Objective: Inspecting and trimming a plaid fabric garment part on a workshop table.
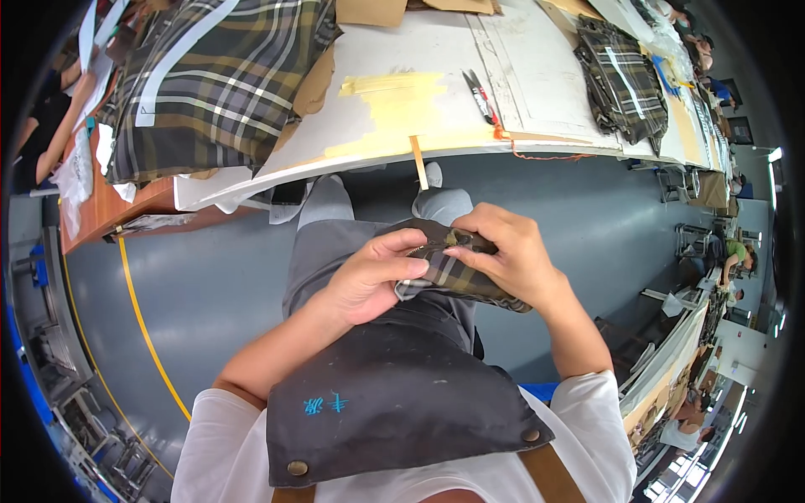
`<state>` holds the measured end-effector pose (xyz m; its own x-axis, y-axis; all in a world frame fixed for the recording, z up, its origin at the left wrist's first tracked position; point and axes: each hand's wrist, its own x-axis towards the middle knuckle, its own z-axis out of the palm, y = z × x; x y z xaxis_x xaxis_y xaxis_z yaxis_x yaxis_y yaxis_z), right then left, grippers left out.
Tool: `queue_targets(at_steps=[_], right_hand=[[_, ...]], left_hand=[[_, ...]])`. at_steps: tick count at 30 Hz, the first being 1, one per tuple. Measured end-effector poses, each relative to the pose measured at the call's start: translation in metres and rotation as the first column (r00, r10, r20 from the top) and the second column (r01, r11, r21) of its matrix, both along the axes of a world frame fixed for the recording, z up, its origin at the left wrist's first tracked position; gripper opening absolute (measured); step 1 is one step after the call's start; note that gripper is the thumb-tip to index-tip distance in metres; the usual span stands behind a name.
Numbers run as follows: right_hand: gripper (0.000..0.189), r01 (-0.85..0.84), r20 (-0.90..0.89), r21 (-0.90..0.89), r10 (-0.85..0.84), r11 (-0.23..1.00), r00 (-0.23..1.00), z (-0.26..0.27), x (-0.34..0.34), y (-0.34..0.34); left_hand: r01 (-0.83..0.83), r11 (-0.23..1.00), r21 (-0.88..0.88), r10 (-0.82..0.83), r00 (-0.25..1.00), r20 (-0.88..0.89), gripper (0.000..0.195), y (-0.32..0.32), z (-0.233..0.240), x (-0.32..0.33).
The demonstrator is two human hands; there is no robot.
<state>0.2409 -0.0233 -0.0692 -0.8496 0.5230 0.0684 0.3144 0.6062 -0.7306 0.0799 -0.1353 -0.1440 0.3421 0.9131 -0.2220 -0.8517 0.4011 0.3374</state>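
Observation:
A piece of dark plaid fabric [462, 271], apparently part of a garment, is held above my lap. My left hand [380, 270] pinches its left edge between thumb and fingers, beside what looks like a short row of zipper teeth. On the other side my right hand [512, 251] grips the fabric, its thumb and forefinger close to a small bunched spot at the top edge. The right palm hides some of the cloth, and the lower part hangs over my dark apron [402, 390].
Ahead is a white-topped table [534, 75] with yellow tape [402, 100] and thread snips [481, 97]. A large plaid pile [214, 94] lies left, folded plaid garments [622, 82] right. A wooden strip [418, 162] juts from the table edge. Another person's arm [66, 119] is at far left.

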Motion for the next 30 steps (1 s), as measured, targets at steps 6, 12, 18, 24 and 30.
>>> queue_targets(at_steps=[6,12,18,24,30], right_hand=[[0.031,-0.003,0.082,-0.298,0.029,0.954,0.996,-0.047,0.002,0.002],[0.036,-0.053,-0.031,-0.208,0.048,0.977,0.998,-0.06,0.004,0.003],[0.029,-0.136,-0.052,-0.135,0.13,0.982,0.99,-0.08,0.009,0.007],[0.028,-0.099,-0.028,-0.123,0.097,0.987,0.995,-0.085,0.0,0.006],[0.024,0.268,-0.049,-0.209,-0.283,0.941,0.958,-0.098,-0.011,-0.003]], left_hand=[[0.094,0.988,-0.119,-0.067,0.974,0.217,0.029,-0.003,-0.034,0.015],[0.202,0.944,-0.261,-0.132,0.956,0.264,0.026,0.006,-0.044,0.001],[0.236,0.969,-0.071,-0.227,0.967,0.119,0.019,0.009,-0.054,0.0],[0.19,0.974,-0.12,-0.151,0.949,0.276,0.019,0.01,-0.064,0.005],[0.039,0.925,-0.379,0.087,0.948,0.307,0.026,0.026,-0.072,0.01]])
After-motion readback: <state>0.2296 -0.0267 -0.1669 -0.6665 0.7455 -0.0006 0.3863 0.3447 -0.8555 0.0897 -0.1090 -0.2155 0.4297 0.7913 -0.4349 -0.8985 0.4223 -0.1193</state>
